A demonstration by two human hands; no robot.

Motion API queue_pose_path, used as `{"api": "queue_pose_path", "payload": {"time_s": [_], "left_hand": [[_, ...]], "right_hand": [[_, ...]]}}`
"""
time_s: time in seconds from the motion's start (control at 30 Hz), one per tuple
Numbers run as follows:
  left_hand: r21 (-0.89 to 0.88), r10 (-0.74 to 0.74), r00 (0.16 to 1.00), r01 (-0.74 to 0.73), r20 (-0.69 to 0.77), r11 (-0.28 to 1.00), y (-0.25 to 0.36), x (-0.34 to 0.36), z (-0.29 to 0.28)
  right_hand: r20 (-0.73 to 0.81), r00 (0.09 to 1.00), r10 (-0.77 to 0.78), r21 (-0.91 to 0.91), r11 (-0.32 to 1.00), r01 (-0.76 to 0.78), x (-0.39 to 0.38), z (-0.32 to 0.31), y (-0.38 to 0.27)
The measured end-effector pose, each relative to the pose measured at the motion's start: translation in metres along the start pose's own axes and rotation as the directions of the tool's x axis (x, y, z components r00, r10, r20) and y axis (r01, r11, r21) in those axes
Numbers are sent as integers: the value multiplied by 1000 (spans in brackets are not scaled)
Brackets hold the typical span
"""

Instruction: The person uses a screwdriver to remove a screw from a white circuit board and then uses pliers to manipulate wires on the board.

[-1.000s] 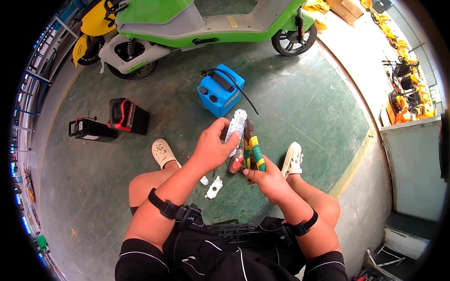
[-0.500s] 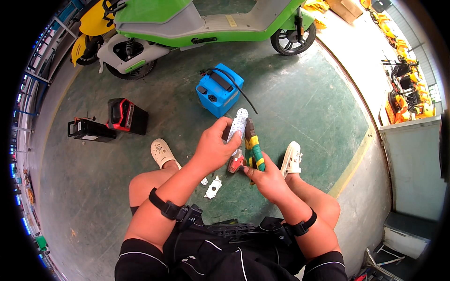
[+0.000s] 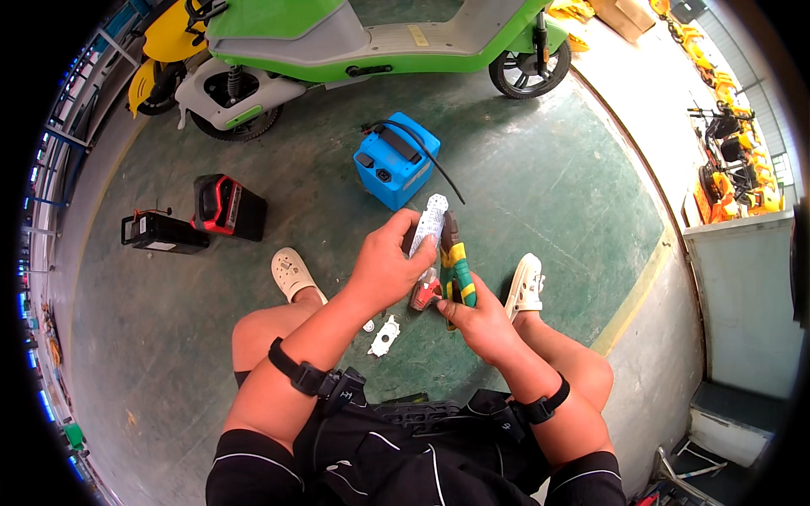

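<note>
My left hand [image 3: 390, 263] is closed around a pale, silvery, elongated part [image 3: 432, 221] with small holes, tilted up away from me. In my right hand [image 3: 483, 319] are pliers [image 3: 456, 261] with green and yellow handles; their dark jaws are up against the part's right edge. Whether the jaws bite on it I cannot tell. A red and grey piece [image 3: 426, 291] shows between my hands, just below the part; whether it is attached is unclear. On the floor below my left hand lies a flat white cut-out plate [image 3: 385, 336].
A blue battery box [image 3: 395, 160] with a black cable stands just beyond my hands. To the left are a red-and-black battery case [image 3: 229, 209] and a black one [image 3: 165, 233]. A green and grey scooter [image 3: 363, 51] spans the far side. A pale cabinet [image 3: 742, 295] stands at right.
Very little differs. Both hands, the part and the pliers keep almost the same place; the view has shifted slightly.
</note>
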State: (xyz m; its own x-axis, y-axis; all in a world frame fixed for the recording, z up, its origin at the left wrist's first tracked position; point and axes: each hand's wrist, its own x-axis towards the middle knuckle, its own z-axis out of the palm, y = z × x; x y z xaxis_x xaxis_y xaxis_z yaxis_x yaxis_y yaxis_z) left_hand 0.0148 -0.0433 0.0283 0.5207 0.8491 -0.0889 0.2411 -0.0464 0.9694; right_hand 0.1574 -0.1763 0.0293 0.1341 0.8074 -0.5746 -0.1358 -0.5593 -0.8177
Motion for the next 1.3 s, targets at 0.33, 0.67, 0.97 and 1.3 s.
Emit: {"api": "queue_pose_path", "payload": {"time_s": [0.33,0.67,0.97,1.3], "left_hand": [[8,38,999,-38,-22,999,-3,-2,0],[-71,40,999,-41,-23,997,-1,-3,0],[-83,23,999,-25,-28,996,-2,-7,0],[-114,49,999,-51,-24,992,-1,-7,-5]], "right_hand": [[6,999,-45,-65,997,45,5,0,4],[98,993,-58,141,989,44,8,5,1],[55,985,-164,51,986,162,16,9,16],[59,994,-91,-43,995,94,13,10,3]]}}
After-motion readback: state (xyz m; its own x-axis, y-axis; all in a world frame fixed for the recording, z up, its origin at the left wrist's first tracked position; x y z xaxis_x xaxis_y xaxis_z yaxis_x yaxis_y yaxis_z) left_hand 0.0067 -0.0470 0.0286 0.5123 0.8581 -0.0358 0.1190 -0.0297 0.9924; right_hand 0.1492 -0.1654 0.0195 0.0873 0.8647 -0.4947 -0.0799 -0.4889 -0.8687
